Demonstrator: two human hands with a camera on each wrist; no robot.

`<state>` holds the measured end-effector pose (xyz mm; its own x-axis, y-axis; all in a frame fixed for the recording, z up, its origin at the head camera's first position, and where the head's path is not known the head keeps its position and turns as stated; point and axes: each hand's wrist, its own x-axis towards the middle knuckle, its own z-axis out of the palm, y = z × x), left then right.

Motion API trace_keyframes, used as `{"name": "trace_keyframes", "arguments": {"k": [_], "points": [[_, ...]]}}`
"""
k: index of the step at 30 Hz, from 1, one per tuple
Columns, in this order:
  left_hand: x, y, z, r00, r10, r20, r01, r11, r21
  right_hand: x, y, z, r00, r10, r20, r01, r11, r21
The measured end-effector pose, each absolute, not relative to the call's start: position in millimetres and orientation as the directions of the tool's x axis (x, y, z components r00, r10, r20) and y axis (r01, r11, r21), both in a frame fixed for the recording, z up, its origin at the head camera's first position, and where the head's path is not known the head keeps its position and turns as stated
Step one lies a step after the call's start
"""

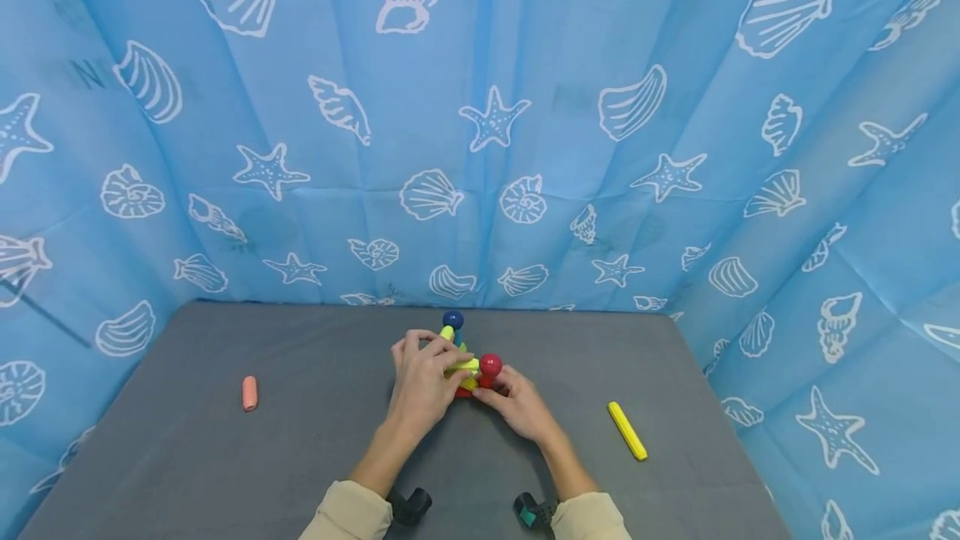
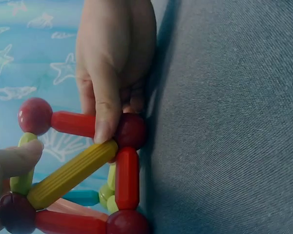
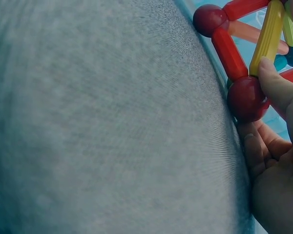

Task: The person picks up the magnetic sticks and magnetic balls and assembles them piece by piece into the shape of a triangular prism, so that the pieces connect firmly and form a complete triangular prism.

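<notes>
A frame of magnetic building sticks and balls stands between the two hands, with a red ball (image 1: 490, 365) at its upper right and a blue ball (image 1: 452, 319) at the back. My left hand (image 1: 423, 377) pinches a lime green stick (image 2: 22, 168) between two red balls along the frame's top. Low on the right corner, my right hand (image 1: 521, 411) grips a dark red ball (image 3: 247, 99); its thumb presses the end of a yellow stick (image 2: 71, 173). That yellow stick slants across a side edged with red sticks (image 2: 127, 178). The hands hide part of the frame in the head view.
A loose salmon stick (image 1: 250, 393) lies on the grey table (image 1: 322, 432) to the left. Another yellow stick (image 1: 627, 432) lies to the right. A blue shell-patterned curtain (image 1: 480, 232) hangs behind the table's far edge.
</notes>
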<state>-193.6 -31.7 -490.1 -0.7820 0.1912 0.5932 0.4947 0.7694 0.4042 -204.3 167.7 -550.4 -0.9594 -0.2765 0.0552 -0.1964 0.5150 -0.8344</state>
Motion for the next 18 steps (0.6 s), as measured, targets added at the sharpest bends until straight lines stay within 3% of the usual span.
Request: {"name": "trace_keyframes", "arguments": {"k": [6,10,15,18], "points": [[-195,-32,-489,-0.783,0.197,0.59,0.495,0.77,0.401,-205,166,-549,-0.959,-0.279,0.055,-0.203,0.535,-0.82],[-188,-34,-487,-0.858,0.142,0.494,0.412,0.766,0.494,-205,167,-547,-0.954,-0.293,0.055,-0.214,0.542,-0.813],[-163,-42,-485,-0.988,-0.004,0.153,0.104,0.713,0.693,-196,170,-539,-0.944,-0.329,0.034,-0.231,0.583,-0.779],[-150,-47,-490,-0.994,0.015,-0.11,-0.067,0.706,0.705,-187,174,-531,-0.917,-0.397,-0.026,-0.221,0.562,-0.797]]}}
